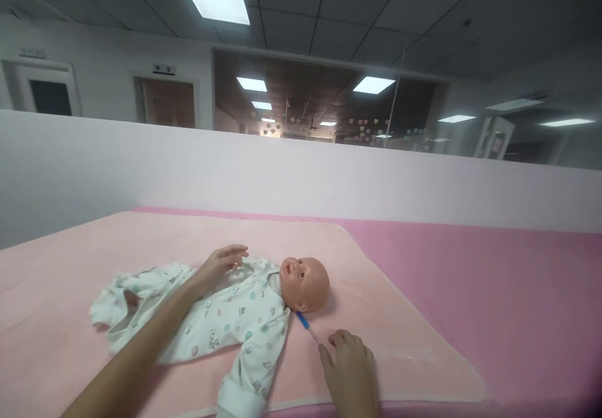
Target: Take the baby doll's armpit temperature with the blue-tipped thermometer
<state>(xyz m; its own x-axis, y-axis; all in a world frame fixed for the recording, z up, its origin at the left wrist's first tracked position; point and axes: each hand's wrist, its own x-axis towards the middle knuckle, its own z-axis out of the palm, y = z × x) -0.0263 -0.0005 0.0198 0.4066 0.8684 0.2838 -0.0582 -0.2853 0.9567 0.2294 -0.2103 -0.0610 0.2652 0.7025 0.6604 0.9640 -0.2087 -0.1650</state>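
Note:
A baby doll (pixel 301 280) in a white patterned sleepsuit (pixel 226 318) lies on its back on a pale pink blanket (pixel 399 318), head to the right. My left hand (pixel 219 263) rests on the doll's chest and far shoulder, fingers loosely curled over the cloth. My right hand (pixel 345 358) is near the blanket's front edge, fingers pinched on the end of a thin blue thermometer-like stick (pixel 305 324). The stick's other end points under the doll's neck and near sleeve.
The blanket lies on a darker pink surface (pixel 493 280) that runs on to the right. A low white partition (pixel 301 173) stands behind it, with a dim office room and ceiling lights beyond.

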